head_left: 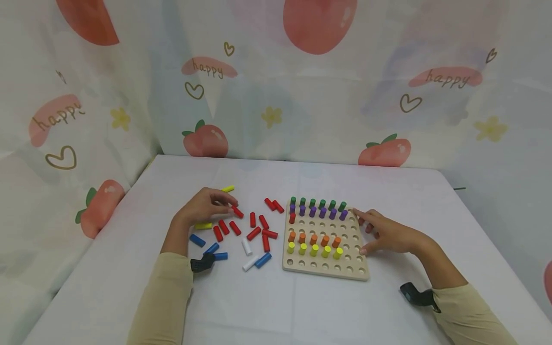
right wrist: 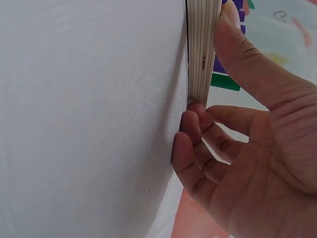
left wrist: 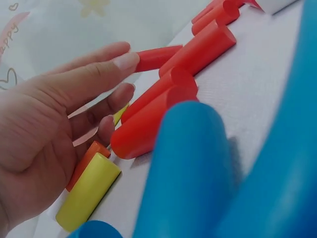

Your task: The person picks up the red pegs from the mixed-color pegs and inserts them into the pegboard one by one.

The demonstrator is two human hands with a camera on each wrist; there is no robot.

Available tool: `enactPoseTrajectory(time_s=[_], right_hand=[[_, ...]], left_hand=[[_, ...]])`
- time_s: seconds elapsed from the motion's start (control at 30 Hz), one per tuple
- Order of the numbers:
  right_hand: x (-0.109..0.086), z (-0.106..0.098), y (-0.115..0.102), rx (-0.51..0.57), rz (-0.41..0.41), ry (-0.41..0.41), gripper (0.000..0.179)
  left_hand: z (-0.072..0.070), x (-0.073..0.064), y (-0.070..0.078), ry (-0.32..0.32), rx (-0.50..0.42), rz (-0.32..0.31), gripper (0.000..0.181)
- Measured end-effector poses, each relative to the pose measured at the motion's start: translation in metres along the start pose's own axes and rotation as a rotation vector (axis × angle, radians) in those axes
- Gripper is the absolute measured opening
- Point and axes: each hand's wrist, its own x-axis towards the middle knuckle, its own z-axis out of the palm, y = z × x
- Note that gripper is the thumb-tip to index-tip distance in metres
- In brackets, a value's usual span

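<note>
My left hand pinches a red peg between thumb and fingertips, just over the loose pegs. My right hand rests loosely spread along the right edge of a wooden pegboard, its thumb touching the edge. Standing in the board are a green row, a purple row, a single red peg, an orange row and a yellow row.
Left of the board lie several red pegs, blue pegs, two white pegs and yellow pegs. They lie scattered on a white-covered table. A printed cloth hangs behind the table and along its left side.
</note>
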Motion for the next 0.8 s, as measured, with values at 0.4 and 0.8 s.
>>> enactPoseTrajectory(time_s=[0.4, 0.8], right_hand=[[-0.0002, 0.0007, -0.0001, -0.005, -0.001, 0.003, 0.108], [0.0001, 0.0009, 0.0003, 0.003, 0.011, 0.006, 0.109]], left_hand=[[-0.0017, -0.0019, 0.0014, 0.045, -0.100, -0.027, 0.020], [-0.0002, 0.0001, -0.0017, 0.039, -0.057, -0.026, 0.019]])
